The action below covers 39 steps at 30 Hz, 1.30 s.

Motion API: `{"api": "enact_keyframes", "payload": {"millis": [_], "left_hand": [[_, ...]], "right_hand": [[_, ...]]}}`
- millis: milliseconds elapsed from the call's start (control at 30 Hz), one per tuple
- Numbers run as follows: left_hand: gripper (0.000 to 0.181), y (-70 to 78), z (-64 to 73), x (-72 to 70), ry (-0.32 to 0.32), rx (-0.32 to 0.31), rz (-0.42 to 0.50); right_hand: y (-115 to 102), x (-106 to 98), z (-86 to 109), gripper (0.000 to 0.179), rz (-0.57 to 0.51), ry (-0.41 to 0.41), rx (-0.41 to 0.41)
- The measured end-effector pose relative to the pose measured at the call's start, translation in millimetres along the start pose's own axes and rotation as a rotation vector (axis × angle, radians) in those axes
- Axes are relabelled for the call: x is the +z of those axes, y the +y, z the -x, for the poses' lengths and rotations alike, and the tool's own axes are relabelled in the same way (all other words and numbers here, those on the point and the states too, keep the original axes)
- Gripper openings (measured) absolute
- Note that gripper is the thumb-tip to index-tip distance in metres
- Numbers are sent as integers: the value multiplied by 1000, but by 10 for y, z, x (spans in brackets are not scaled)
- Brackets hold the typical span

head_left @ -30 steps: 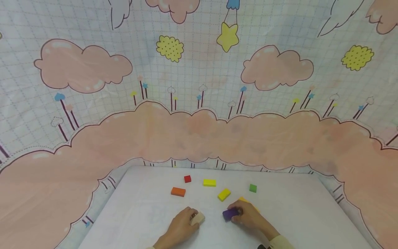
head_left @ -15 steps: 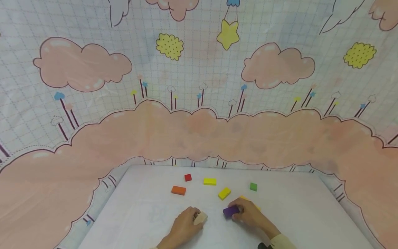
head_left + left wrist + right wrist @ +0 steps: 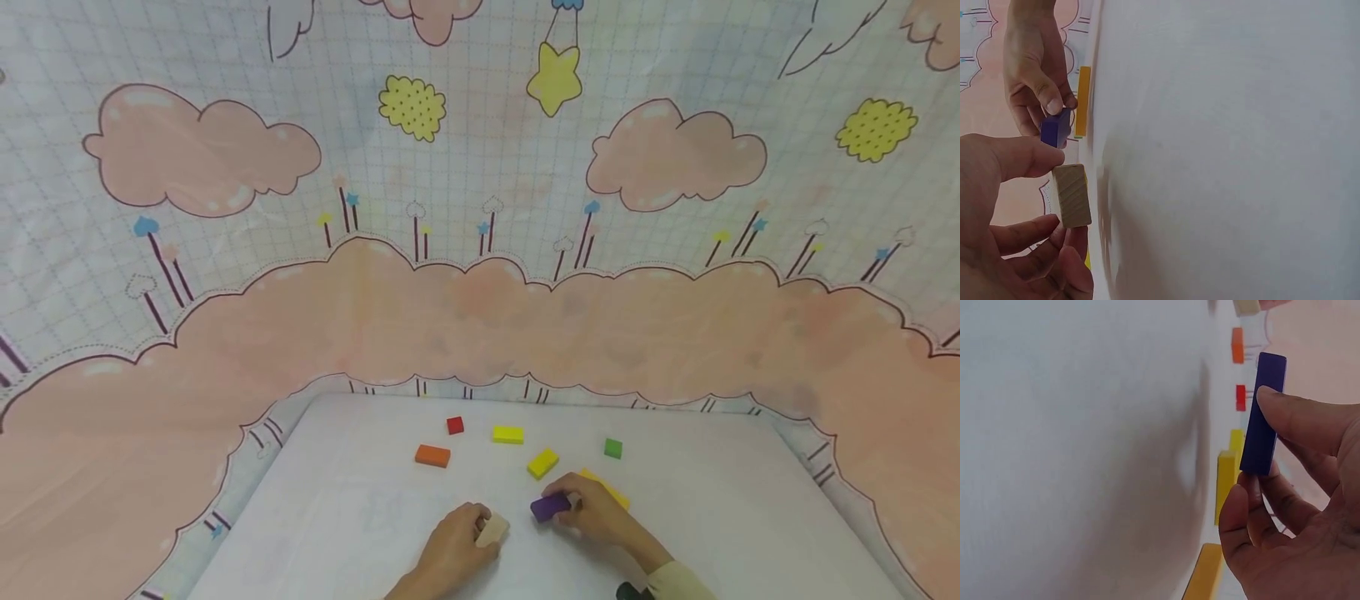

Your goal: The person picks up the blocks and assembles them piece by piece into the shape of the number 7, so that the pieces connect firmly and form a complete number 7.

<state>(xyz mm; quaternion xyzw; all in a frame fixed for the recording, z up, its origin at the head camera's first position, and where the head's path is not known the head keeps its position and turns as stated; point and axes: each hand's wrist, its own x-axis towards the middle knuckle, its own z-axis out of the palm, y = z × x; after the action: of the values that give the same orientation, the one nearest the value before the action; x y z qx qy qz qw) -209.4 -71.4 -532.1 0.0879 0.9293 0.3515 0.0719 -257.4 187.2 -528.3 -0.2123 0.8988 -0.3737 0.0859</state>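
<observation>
My left hand (image 3: 456, 546) pinches a plain wooden block (image 3: 1074, 196) between thumb and fingers, raised above the white table. In my right hand (image 3: 594, 510) is a purple block (image 3: 1264, 415), gripped by the thumb and fingers and also off the surface. The two blocks are near each other but apart in the head view, the wooden one left of the purple one. Just behind the right hand lies a long orange-yellow block (image 3: 617, 497), partly hidden by that hand.
Farther back on the white table (image 3: 322, 500) lie a red cube (image 3: 455, 426), an orange block (image 3: 432, 456), a yellow block (image 3: 507, 435), a second yellow block (image 3: 543, 463) and a green cube (image 3: 613, 448). A patterned cloth (image 3: 480, 325) rises behind the table.
My left hand has moved right with the wooden block, closer to the purple one. The right hand has shifted slightly left and away with the purple block. The other blocks lie as before.
</observation>
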Motion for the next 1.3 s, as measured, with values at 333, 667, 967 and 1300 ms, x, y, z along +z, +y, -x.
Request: {"api": "enact_keyframes", "payload": {"millis": [333,667,967,1300], "left_hand": [[35,28,40,52,-36,-30,7],[36,86,44,79,-111,-53,30],[33,105,31,107,-95,8,-20],[34,136,7,127,-112,-21,-41]], "right_hand": [[-52,98,1,28,27,-36,-58],[-76,133,8,27,58,-36,-135],[-81,161,-35,28,41,-63,-121],[-87,205,-59,29,20,-92,-53]]}}
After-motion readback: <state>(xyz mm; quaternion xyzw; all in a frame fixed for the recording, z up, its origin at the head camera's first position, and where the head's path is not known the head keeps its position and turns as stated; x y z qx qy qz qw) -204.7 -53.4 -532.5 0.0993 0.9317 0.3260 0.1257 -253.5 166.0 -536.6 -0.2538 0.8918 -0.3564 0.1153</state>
